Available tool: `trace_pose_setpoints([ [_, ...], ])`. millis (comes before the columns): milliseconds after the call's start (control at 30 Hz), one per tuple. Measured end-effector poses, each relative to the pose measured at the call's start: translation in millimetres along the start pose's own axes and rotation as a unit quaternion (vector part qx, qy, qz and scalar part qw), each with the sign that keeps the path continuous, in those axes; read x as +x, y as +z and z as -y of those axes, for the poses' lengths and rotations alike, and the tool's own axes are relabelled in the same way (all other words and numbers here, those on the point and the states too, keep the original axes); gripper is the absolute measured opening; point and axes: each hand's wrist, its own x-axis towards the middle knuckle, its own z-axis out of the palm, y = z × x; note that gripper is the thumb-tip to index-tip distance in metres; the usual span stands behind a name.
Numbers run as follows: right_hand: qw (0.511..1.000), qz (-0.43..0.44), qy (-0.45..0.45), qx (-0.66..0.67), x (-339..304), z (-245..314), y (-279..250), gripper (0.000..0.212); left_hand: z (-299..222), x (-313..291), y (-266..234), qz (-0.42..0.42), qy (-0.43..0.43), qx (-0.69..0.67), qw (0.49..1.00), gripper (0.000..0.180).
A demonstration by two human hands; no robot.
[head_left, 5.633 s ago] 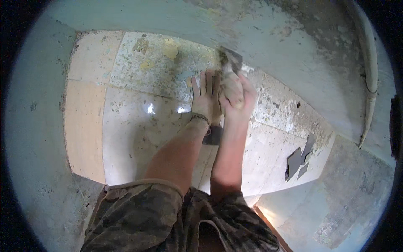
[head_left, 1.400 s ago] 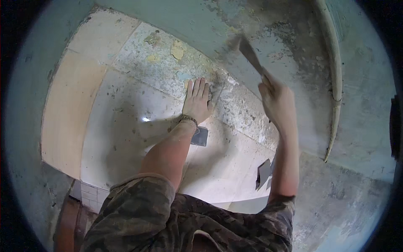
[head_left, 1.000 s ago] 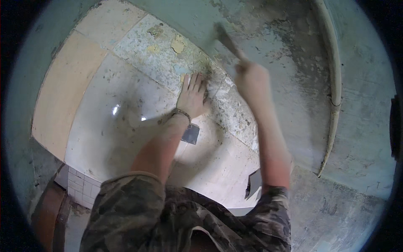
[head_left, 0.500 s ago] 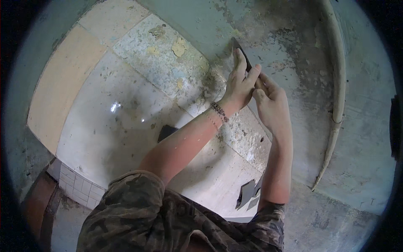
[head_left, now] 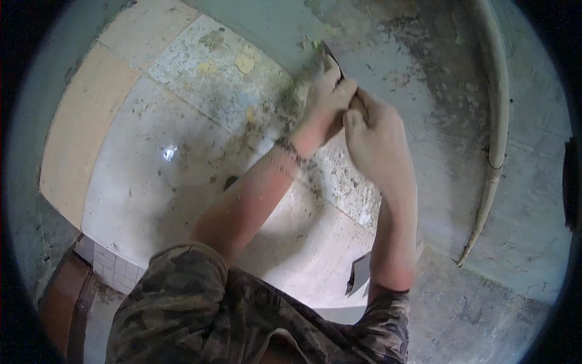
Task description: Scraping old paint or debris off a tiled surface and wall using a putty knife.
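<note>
A thin dark-edged putty knife (head_left: 331, 56) leans with its blade against the greenish wall (head_left: 273, 27), its handle mostly hidden by my fingers. My left hand (head_left: 324, 100), with a beaded bracelet at the wrist, presses along the blade, fingers toward the wall. Close behind it, my right hand (head_left: 376, 133) is closed around the handle end. Small pale flakes (head_left: 311, 43) show at the blade's tip. Below my hands lies a rough, crumb-strewn strip of the tiled ledge (head_left: 151, 127).
Old yellowish paint patches (head_left: 244, 62) and loose debris cover the ledge's far part. A grey flat blade-like piece (head_left: 360, 274) lies near my right forearm, and a dark object (head_left: 230, 182) is partly behind my left. A pale pipe (head_left: 498, 91) runs down the wall at right.
Both hands have moved up and to the left with the putty knife along the wall. Pale flakes now show at the blade's tip. My left forearm now covers more of the dark object.
</note>
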Motion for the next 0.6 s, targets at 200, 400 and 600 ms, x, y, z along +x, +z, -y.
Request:
trace_pose_setpoints([
  [200,0.999,-0.01,0.033,-0.035,11.1,0.3,15.1,0.037,3.7,16.9,-16.0,0.016,0.018,0.01,1.0,0.014],
  [400,0.997,-0.046,0.058,-0.014,15.8,14.6,21.1,0.035,13.1,42.0,-34.3,0.042,0.23,0.213,0.949,0.021],
  [600,0.995,-0.084,0.055,0.0,-6.4,29.2,17.1,0.034,-22.4,10.8,-9.9,0.024,0.104,0.112,0.988,0.022],
])
